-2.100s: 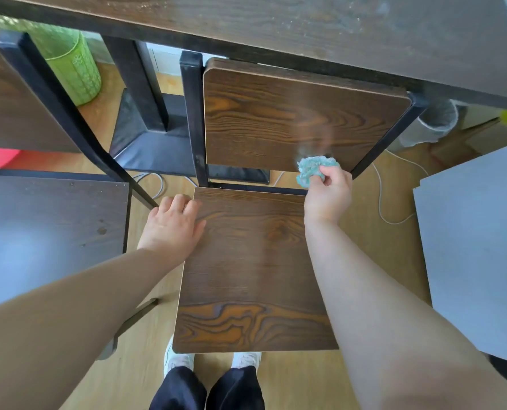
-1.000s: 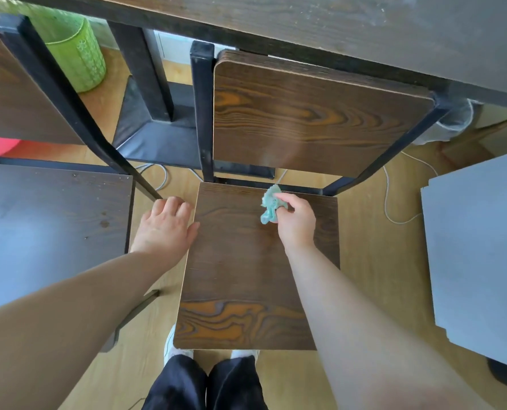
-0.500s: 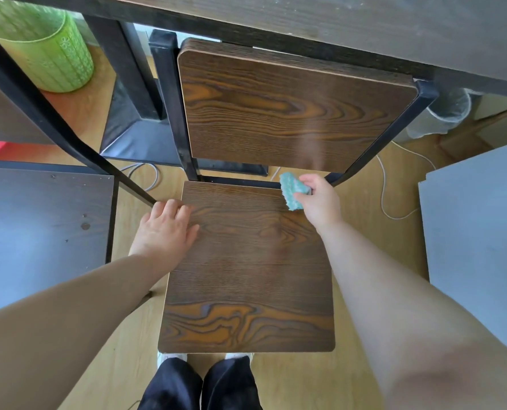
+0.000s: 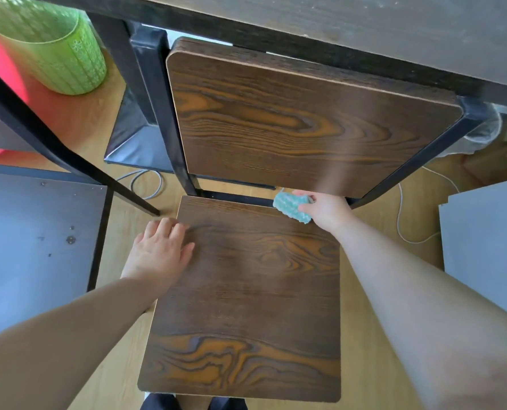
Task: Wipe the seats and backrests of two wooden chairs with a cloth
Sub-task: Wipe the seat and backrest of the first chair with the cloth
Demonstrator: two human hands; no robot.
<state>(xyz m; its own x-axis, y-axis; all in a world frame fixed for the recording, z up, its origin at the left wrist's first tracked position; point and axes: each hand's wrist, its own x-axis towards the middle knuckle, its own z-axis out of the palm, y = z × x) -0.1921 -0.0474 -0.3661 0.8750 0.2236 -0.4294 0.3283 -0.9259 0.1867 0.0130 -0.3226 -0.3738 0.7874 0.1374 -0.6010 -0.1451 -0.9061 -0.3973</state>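
A wooden chair stands below me, its dark-grained seat (image 4: 246,306) in the middle and its backrest (image 4: 305,119) behind it under the table edge. My right hand (image 4: 324,210) grips a small teal cloth (image 4: 290,207) at the seat's back right corner, just under the backrest's lower edge. My left hand (image 4: 159,253) rests flat with straight fingers on the seat's left rear edge. A second chair's seat (image 4: 33,247) lies at the left, with its black frame bar (image 4: 53,143) slanting across.
A dark wooden table (image 4: 364,31) overhangs the top. A green basket (image 4: 59,51) stands on the floor at the back left. A grey board (image 4: 489,247) sits at the right. White cables (image 4: 403,220) lie on the floor. A bin with a clear liner (image 4: 483,131) is behind the backrest.
My right hand swept the cloth from the backrest's lower edge onto the seat, leftward, then back to the rear right corner. The left hand stayed on the seat edge. The view moved closer.
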